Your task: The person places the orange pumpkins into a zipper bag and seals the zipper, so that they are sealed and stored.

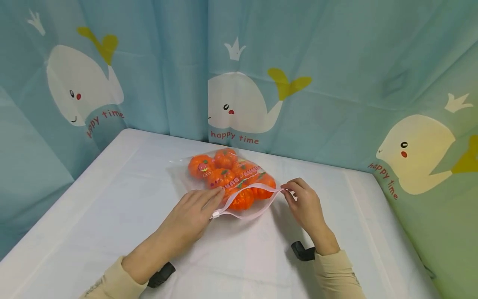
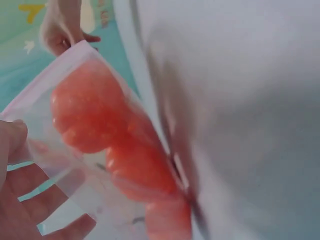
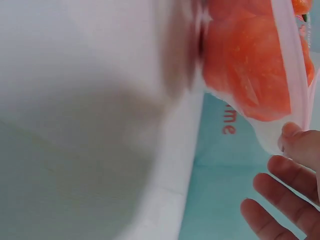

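A clear zip bag (image 1: 179, 174) with a pink zip edge lies on the table, its mouth gaping toward me. Several small orange pumpkins (image 1: 242, 199) with green stems fill it. My left hand (image 1: 190, 214) pinches the mouth's left end, close to a white slider (image 1: 215, 214). In the left wrist view, the left thumb (image 2: 17, 132) presses the film with the fingers spread behind it. At the other end of the mouth, my right hand (image 1: 304, 203) pinches the corner between thumb and forefinger. The remaining right fingers (image 3: 280, 195) stay off the bag in the right wrist view.
A white-covered table (image 1: 93, 199) spreads beneath the bag and both hands. Blue-green curtains (image 1: 179, 74) printed with white whales hang behind it and along its sides. Black wrist mounts (image 1: 303, 251) sit below the hands, beside the beige sleeves.
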Demonstrator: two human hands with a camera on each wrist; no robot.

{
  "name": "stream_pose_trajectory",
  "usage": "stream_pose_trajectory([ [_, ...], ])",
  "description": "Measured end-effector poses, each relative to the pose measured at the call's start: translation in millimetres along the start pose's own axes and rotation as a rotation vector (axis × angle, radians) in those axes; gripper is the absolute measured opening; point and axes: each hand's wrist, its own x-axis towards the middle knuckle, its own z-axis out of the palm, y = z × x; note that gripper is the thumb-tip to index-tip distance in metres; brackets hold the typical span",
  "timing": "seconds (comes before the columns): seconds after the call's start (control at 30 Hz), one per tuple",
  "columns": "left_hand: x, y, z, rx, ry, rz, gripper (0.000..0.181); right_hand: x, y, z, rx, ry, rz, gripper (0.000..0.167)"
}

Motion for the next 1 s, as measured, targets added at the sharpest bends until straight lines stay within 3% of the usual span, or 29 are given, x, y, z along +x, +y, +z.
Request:
stream_pose_trajectory([
  [0.3,13.1,-12.5,-25.0,-0.068,0.057,-0.048,0.055,15.4,-4,-24,0.097,0.038,-0.043,0.014],
  [0.4,18.1,-17.0,-32.7,-0.082,0.096,-0.046,0.052,22.0,-6,-35,0.140,0.050,-0.066,0.014],
  [0.6,29.1,-21.2,-49.9,-0.147,0.119,-0.083,0.053,37.6,-13,-61,0.182,0.079,-0.108,0.016],
  [1.0,59.7,-22.3,-73.1,-0.238,0.249,-0.088,0.039,57.4,-29,-108,0.254,0.136,-0.077,0.011],
])
